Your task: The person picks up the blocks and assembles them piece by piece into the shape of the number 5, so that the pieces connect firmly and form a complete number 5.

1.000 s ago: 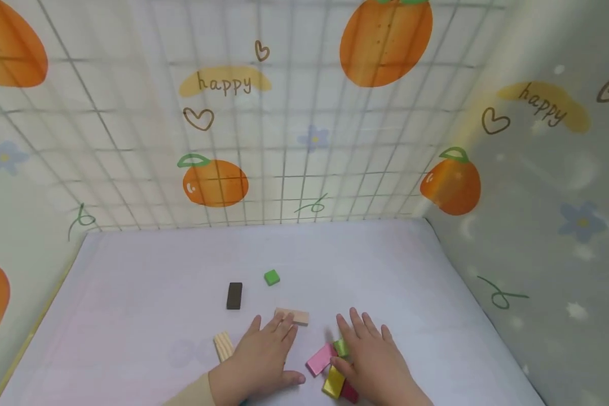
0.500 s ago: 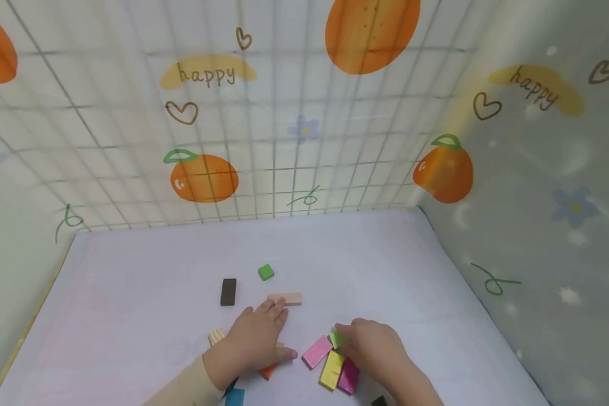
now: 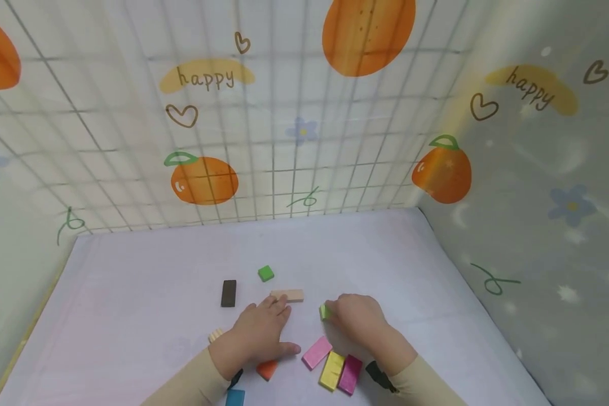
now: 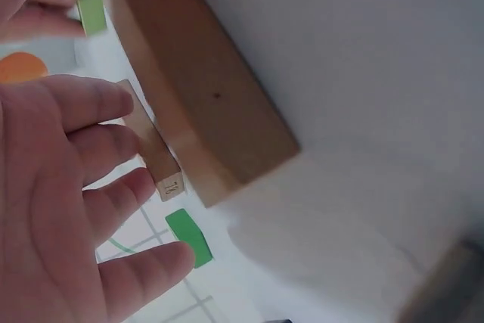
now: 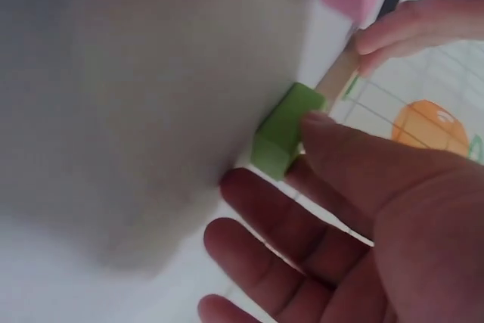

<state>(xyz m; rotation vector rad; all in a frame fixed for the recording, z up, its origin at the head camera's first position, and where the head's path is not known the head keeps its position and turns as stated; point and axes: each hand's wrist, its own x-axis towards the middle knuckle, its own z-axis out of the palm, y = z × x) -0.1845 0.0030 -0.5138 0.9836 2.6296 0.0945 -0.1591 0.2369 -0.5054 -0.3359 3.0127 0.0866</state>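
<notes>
My right hand (image 3: 360, 321) pinches a light green block (image 5: 283, 130) between thumb and index finger, with the other fingers loosely bent below. It holds the block close over the table, right of the left hand. My left hand (image 3: 260, 332) is spread palm down, its fingertips at a plain wooden block (image 3: 291, 296). In the left wrist view, a larger wooden block (image 4: 215, 88) lies under the palm side, mostly hidden from the head view. Pink (image 3: 317, 353), yellow (image 3: 332, 371) and magenta blocks (image 3: 350, 374) lie below the right hand.
Farther back lie a dark brown block (image 3: 229, 294) and a small green block (image 3: 266, 273). An orange block (image 3: 267, 370), a blue block (image 3: 235, 398) and a pale ribbed piece (image 3: 216, 335) lie around the left wrist. A printed curtain (image 3: 304, 169) borders the white table (image 3: 157, 270).
My right hand was flat over the coloured blocks, then gripped the light green block and moved it forward, away from the pink one. The left hand has stayed at the wooden block.
</notes>
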